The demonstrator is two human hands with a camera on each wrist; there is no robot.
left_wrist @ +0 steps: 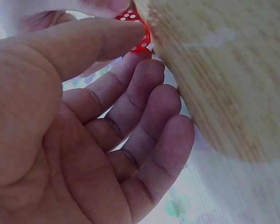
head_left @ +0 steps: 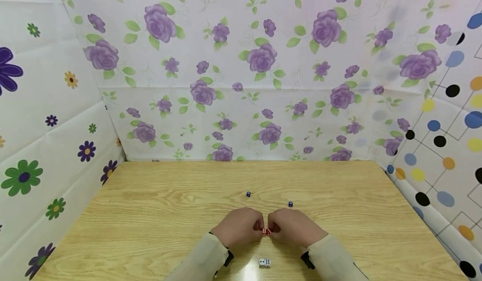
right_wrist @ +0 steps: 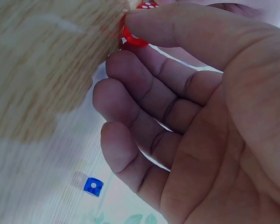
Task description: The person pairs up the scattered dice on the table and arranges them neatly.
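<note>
Two red dice with white pips sit side by side low over the table, between the two hands. My left hand [head_left: 241, 227] pinches the left red die [head_left: 264, 231] between thumb and forefinger. The right red die [head_left: 269, 231] is held the same way by my right hand [head_left: 295, 227]. In the left wrist view, the thumb partly hides the red die [left_wrist: 143, 45], and the other fingers bend loosely near the wood. The right wrist view has a red die [right_wrist: 134, 40] under the thumb tip, its far side covered.
Nearer the body, two white dice [head_left: 265, 263] lie together between the forearms. Beyond the hands are two separate blue dice, one left of centre [head_left: 248, 194] and one to the right [head_left: 290, 204]. The wooden table [head_left: 158, 214] meets patterned cloth walls [head_left: 241, 118] at back and sides.
</note>
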